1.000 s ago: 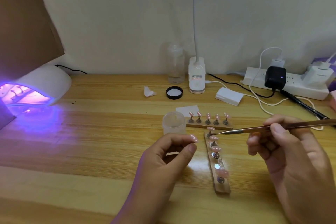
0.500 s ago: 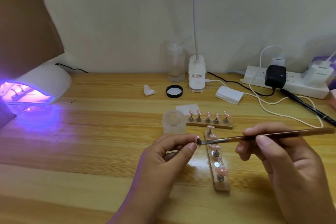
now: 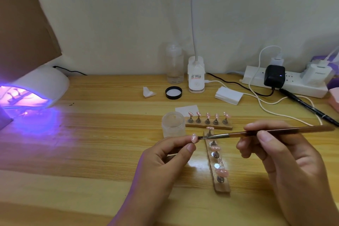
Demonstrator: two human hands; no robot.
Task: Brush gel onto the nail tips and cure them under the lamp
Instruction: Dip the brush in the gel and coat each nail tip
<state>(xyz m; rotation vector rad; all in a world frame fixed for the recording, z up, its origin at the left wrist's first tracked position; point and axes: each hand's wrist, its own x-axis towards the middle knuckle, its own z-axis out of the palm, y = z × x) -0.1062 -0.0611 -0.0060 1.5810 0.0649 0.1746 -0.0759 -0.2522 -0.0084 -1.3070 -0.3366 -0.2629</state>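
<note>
Left hand (image 3: 165, 159) pinching a pink nail tip (image 3: 194, 138), right hand (image 3: 280, 154) gripping a brush (image 3: 266, 132) touching it, lit curing lamp (image 3: 34, 88) at the desk's (image 3: 91, 152) left edge

Wooden table (image 3: 91, 152), cardboard sheet (image 3: 23, 29) leaning far left. Far centre: clear bottle (image 3: 174, 64) upright, just beside a white clip lamp (image 3: 196, 77). In front of them: black lid (image 3: 173, 92), tissue scrap (image 3: 148, 91), stack of white pads (image 3: 229, 95). Far right: power strip (image 3: 300, 88) with black adapter (image 3: 274, 75) and white charger (image 3: 318, 73) plugged in. White cable (image 3: 266, 104) loops over the table, black pen (image 3: 308, 105) lies near it.
</note>
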